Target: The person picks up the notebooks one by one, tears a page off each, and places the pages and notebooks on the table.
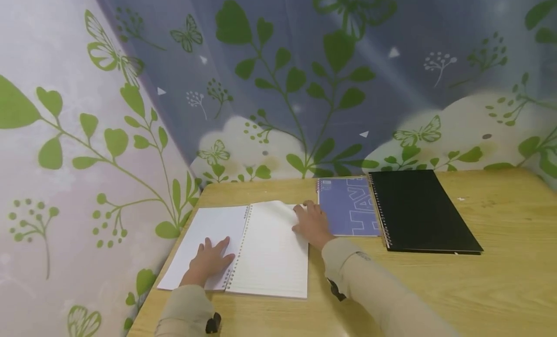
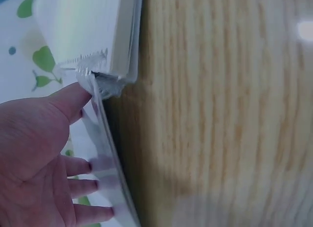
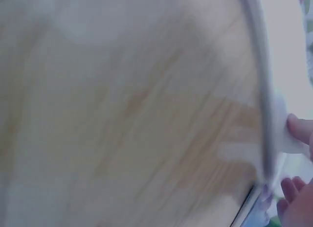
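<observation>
A spiral notebook (image 1: 274, 255) lies open at the left of the table, its wire binding running between the two sides. My left hand (image 1: 211, 260) rests with spread fingers on its plain left side, the thumb close by the binding, as the left wrist view also shows. At the upper right corner of the lined right side, my right hand (image 1: 314, 224) holds the page (image 1: 285, 209) with bent fingers, and the sheet's top edge curls up there. In the right wrist view the thumb (image 3: 299, 129) lies against the page, other fingertips (image 3: 288, 190) apart from it.
A blue-purple spiral notebook (image 1: 344, 209) with large outlined letters lies just right of my right hand. Beside it, overlapping its edge, is a larger black spiral book (image 1: 422, 211). Leaf-patterned curtains (image 1: 278, 85) stand behind and left of the wooden table (image 1: 500, 288).
</observation>
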A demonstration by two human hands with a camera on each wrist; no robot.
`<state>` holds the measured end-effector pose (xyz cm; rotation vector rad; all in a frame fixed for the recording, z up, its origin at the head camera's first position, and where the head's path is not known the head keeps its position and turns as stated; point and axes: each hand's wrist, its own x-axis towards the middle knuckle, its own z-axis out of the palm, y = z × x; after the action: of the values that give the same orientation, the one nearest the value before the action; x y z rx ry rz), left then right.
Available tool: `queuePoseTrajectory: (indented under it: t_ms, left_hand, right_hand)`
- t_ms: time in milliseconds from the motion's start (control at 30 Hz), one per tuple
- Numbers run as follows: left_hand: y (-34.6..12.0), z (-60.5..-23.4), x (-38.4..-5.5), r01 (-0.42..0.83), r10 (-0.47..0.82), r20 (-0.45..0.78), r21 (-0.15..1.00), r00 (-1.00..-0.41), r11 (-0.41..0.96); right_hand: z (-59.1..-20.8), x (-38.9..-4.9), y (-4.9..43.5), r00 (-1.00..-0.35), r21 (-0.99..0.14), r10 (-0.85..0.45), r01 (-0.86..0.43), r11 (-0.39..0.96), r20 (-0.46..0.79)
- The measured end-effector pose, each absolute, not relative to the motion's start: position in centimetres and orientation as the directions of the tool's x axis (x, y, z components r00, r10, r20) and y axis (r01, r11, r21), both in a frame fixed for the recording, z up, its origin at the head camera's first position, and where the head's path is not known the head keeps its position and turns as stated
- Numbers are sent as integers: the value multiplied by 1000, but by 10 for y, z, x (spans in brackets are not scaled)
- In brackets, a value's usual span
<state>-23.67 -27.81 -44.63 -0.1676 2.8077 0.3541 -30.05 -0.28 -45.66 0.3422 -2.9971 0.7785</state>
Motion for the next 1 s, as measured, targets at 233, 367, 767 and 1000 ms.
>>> queuePoseTrajectory:
  t_ms: [233,367,767,1000]
  left_hand:
    - [-280,-436,-257,-114,-52,-265,224,-963,968]
    - [-275,-435,-279,-66,-14,-204,248,-979,966]
    - [-268,-445,-297,-26,45,-331,208,-943,978]
    - [-266,-433,-304,-4,36,-342,115,-939,993]
  right_hand:
    - [-448,-297,-16,-987,-893,-103,62,446,-120]
    - [-452,-298,-11,-986,-926,-59,125,357,-155]
    - [-463,-299,-4,-1000,-881,7,13,473,-12]
    - [-457,-304,-5,-999,-858,35,6,513,14]
